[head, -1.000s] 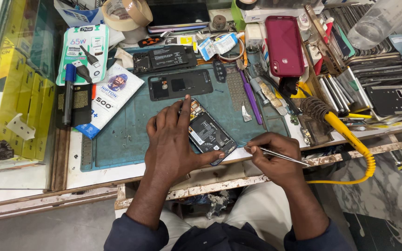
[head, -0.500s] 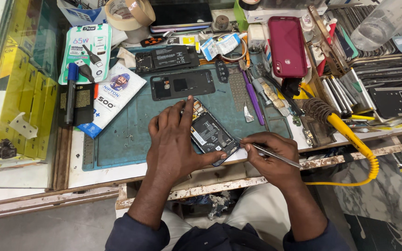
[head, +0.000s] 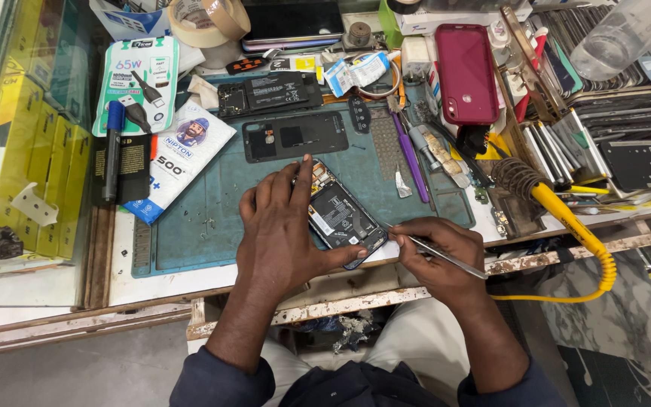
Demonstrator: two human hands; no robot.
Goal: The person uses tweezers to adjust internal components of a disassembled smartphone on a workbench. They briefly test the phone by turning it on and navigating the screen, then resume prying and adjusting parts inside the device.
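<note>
An opened phone (head: 344,218) with its back removed lies slanted on the teal work mat (head: 212,218) near the bench's front edge. My left hand (head: 284,226) lies flat over its left side and pins it down, with the thumb under its lower edge. My right hand (head: 435,252) grips thin metal tweezers (head: 438,255), whose tip touches the phone's lower right corner. A black back cover (head: 295,137) lies on the mat just beyond the phone.
A dark red phone (head: 466,71), a purple pry tool (head: 410,154), a yellow soldering iron with coiled cord (head: 566,218), tape rolls (head: 201,19), a charger package (head: 136,83) and stacked phone frames (head: 642,162) crowd the bench. Yellow boxes (head: 32,173) fill the left side.
My right hand has moved left with the tweezers, bringing the tip from beside the phone onto its lower right corner. My left hand has stayed on the phone.
</note>
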